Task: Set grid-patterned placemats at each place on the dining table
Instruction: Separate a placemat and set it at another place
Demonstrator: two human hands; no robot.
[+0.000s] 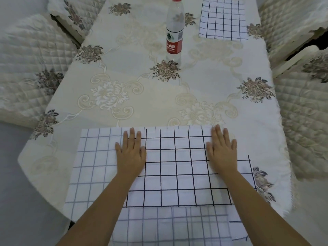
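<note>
At the near edge of the table [142, 103], grid mats lie in a loose pile. The top mat [177, 167] has dark lines. Both hands lie flat on it with straight fingers and hold nothing. The left hand [131, 153] is at its left edge, and the right hand [222, 151] is near its far right corner. A pale mat [92, 157] sticks out to the left. Farther off, a bottle [174, 32] with a red cap stands up in the middle. The far mat [222, 19] lies flat at the far right side.
</note>
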